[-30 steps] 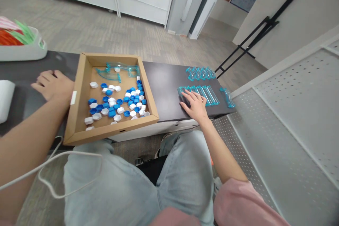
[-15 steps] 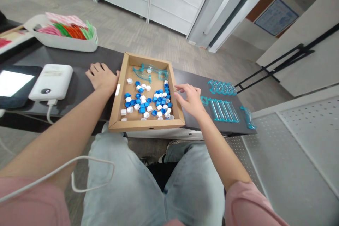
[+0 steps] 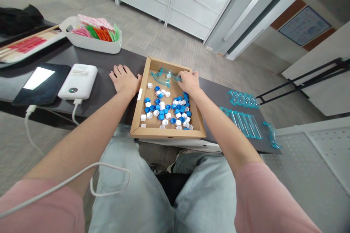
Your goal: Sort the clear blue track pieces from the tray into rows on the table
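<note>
A shallow cardboard box (image 3: 203,123) lies on the dark table in front of my knees. Small blue and white hexagonal pieces (image 3: 161,111) are scattered over its floor, and curved clear teal plastic parts (image 3: 160,78) lie at its far end. My left hand (image 3: 124,80) rests palm down on the table, fingers spread, its thumb by the box's left wall. Across the right wall reaches my right hand (image 3: 189,81), its fingers curled on a clear teal plastic part (image 3: 177,77) in the far right corner; the hand covers most of that part.
Right of the box lie a row of teal rods (image 3: 244,123), wavy teal parts (image 3: 243,99) and a single teal piece (image 3: 271,135). To the left are a white power bank (image 3: 78,82) with a cable, a tablet (image 3: 41,83), and a white basket (image 3: 93,43) of colourful strips.
My right hand has moved from outside the box's right wall over to its far right corner, onto the teal part. My left hand stays flat. The view has shifted left.
</note>
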